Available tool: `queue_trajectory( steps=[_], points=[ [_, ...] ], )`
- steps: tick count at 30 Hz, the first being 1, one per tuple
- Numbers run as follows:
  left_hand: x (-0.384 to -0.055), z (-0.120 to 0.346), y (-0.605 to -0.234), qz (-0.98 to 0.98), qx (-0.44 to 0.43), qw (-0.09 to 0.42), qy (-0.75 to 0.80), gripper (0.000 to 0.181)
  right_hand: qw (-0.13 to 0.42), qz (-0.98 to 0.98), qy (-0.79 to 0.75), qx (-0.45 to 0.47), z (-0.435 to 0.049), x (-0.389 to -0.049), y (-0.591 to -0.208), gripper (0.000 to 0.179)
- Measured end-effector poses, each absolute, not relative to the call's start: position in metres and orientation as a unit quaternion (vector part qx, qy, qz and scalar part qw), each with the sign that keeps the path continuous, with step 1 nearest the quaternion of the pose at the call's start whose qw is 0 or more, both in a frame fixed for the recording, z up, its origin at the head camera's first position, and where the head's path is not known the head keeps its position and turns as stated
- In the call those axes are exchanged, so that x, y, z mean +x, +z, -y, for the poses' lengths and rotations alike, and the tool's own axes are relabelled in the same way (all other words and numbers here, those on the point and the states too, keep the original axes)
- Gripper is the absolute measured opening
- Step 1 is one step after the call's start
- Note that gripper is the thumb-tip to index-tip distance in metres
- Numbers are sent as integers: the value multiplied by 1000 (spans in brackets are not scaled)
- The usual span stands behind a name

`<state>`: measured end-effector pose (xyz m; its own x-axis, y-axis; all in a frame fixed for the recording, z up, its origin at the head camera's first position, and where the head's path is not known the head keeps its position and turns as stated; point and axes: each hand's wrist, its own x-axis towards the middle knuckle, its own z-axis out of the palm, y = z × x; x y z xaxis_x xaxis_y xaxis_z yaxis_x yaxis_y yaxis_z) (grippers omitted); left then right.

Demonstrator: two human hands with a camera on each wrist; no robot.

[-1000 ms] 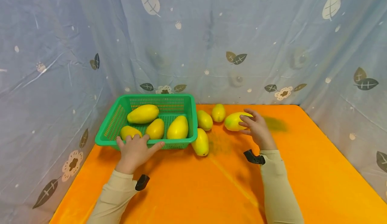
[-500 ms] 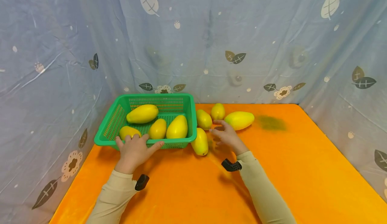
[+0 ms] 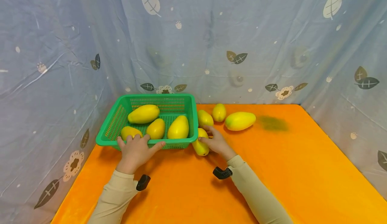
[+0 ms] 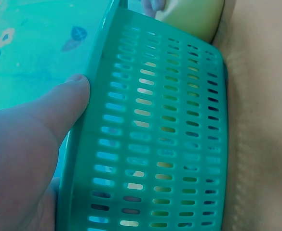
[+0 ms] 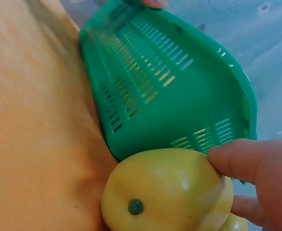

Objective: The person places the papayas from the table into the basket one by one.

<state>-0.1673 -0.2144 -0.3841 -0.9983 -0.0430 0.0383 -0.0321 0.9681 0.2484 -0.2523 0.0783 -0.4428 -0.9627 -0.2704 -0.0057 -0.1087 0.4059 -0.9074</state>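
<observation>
My left hand (image 3: pixel 135 152) holds the front rim of a green plastic basket (image 3: pixel 145 142), fingers over the edge. In the left wrist view its thumb (image 4: pixel 66 103) lies against the rim. Inside the basket are several yellow mangoes, one long mango (image 3: pixel 143 114) at the back. My right hand (image 3: pixel 218 144) is at a yellow mango (image 3: pixel 200 147) beside the basket's front right corner, thumb and fingers around its upper part. That mango's green stem end shows in the right wrist view, with the thumb (image 5: pixel 237 156) on its skin.
Behind the right hand lie a mango (image 3: pixel 205 118) against the basket's side, a smaller mango (image 3: pixel 219 112) and a long mango (image 3: pixel 240 121). A dark stain (image 3: pixel 273 123) marks the orange tablecloth (image 3: pixel 302 170). A patterned blue curtain (image 3: pixel 193 42) encloses the back and sides.
My right hand has moved left from the long mango at the right to the one by the basket corner. The left hand stays on the rim; a mango inside shifted slightly and back.
</observation>
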Motion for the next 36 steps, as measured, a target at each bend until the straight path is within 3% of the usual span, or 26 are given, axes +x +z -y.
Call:
queue_trajectory(
  steps=[12,23,29,36],
  points=[
    [-167,216,-383,992,21,15,-123,84,104,-815,-566,-62,-96,-254,-424,59],
    [-168,214,-385,993,22,14,-117,86,52,-782,-620,-40,-133,-265,-346,68],
    [-169,217,-383,993,22,16,-118,89,38,-774,-626,-93,-81,-265,-305,63],
    [-170,215,-387,994,26,13,-109,90,76,-819,-552,-137,1,-257,-326,60]
  ],
)
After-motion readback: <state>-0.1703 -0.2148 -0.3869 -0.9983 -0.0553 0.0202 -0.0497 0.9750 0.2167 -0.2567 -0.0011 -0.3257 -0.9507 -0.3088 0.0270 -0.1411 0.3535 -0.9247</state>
